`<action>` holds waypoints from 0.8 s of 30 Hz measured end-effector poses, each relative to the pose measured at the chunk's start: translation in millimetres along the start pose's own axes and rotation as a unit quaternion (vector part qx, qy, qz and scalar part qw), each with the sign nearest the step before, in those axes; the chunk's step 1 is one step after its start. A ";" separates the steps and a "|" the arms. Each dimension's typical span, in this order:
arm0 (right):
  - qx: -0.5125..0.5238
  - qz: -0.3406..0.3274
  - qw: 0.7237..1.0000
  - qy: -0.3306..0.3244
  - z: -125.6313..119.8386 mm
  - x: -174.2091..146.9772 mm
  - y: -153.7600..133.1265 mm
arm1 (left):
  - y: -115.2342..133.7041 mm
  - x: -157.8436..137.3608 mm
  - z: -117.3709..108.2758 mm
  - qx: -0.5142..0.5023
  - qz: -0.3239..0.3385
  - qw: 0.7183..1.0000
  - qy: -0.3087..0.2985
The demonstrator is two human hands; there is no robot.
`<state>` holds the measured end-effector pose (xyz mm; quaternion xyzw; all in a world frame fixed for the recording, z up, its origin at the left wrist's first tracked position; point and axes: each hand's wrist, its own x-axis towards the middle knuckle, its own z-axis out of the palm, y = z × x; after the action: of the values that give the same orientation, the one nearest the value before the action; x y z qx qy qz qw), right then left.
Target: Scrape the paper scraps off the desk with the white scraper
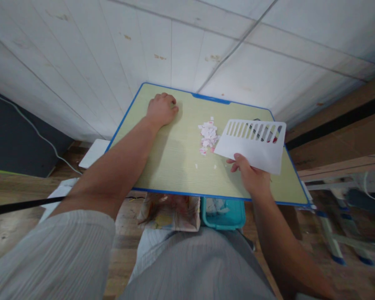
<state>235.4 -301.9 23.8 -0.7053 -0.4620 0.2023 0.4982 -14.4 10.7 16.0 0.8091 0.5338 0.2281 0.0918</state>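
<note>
My right hand (248,175) grips a flat white panel with slots (250,146) by its near edge, held tilted over the right part of the table. The slots run along the panel's far side. Left of the panel lies a loose heap of small white paper scraps (208,135), some with pink or red marks. A few single bits lie nearer to me. My left hand (161,109) rests at the table's far left, fingers curled in; whatever they may hold is hidden. The pale yellow-green table (178,166) has a blue rim.
Dark objects (262,132) show partly through the slots. Below the table's near edge are a teal plastic basket (223,226) with pale contents and an open bag or box (175,212). A white plank wall (156,46) with a cable stands behind; a brown box (346,133) is right.
</note>
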 end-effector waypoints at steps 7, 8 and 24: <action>0.028 0.012 1.000 0.001 -14.1 -11.6 9.6 | 8.1 -5.6 -10.3 0.034 0.002 0.999 -0.018; 0.036 0.014 0.999 0.004 -14.5 -10.7 11.1 | 8.0 -5.8 -10.3 0.037 0.003 0.999 -0.016; -0.034 0.015 0.998 -0.045 -11.5 -39.0 -11.4 | -0.9 -1.1 -2.4 -0.014 0.008 1.000 0.000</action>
<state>219.7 -340.3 32.0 -0.7191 -0.4796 0.2255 0.4494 -16.7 9.9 17.5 0.8118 0.5242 0.2362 0.1015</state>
